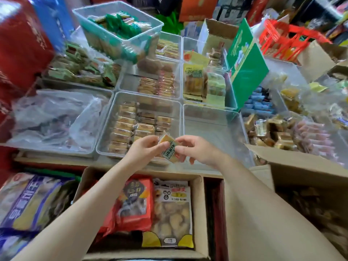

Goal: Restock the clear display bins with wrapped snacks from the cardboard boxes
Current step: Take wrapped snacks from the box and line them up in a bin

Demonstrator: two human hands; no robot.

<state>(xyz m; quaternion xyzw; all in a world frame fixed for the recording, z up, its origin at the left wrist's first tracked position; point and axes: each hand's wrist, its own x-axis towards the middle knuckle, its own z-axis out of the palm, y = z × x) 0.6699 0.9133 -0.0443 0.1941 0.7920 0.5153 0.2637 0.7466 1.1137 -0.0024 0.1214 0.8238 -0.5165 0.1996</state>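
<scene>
Two hands met over the front edge of the counter — the left hand (146, 148) and the right hand (195, 150) each pinched an end of one wrapped snack (168, 148). It hung just above the near rim of a clear bin (116, 102) lined with similar snacks, beside a bare bin (211, 127). Below stood an open cardboard box (199, 213) of bagged snacks.

Snack shop, probably: clear display bins (145, 102) of wrapped snacks, stock cardboard boxes (199, 213), red basket (282, 40).
</scene>
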